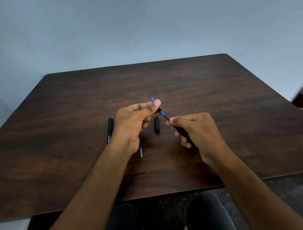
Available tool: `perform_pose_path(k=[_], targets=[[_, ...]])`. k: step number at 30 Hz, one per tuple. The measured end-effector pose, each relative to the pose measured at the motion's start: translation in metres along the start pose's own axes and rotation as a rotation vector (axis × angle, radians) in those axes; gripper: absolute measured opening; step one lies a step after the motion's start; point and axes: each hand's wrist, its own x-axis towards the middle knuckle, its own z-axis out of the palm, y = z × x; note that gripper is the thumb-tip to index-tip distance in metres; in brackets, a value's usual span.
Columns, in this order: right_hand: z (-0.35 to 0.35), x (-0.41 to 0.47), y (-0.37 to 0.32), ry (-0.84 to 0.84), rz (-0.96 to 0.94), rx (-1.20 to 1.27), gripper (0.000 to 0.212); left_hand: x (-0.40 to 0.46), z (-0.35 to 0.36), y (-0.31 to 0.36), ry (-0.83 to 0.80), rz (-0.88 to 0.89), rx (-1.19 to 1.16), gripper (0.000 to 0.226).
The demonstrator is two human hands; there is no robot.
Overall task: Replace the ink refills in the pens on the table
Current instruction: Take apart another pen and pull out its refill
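My left hand [135,119] pinches the blue tip section [153,100] of a pen between thumb and fingers, above the dark wooden table [219,92]. A thin blue refill [165,116] runs from that tip down into the black pen barrel [183,134], which my right hand [198,131] grips. A black pen cap [156,124] lies on the table between my hands. A whole black pen [109,129] lies left of my left hand. A loose refill [140,147] lies under my left wrist, partly hidden.
The table's far edge meets a pale blue wall. At the far right, off the table, a red-brown round object [302,101] shows. My knees are below the table's near edge.
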Motion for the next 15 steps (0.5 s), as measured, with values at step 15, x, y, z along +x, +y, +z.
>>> perform_pose_path(k=[15], targets=[[-0.011, 0.001, 0.002, 0.093, 0.037, -0.068, 0.016, 0.002, -0.010, 0.006, -0.107, -0.033, 0.544, 0.020]])
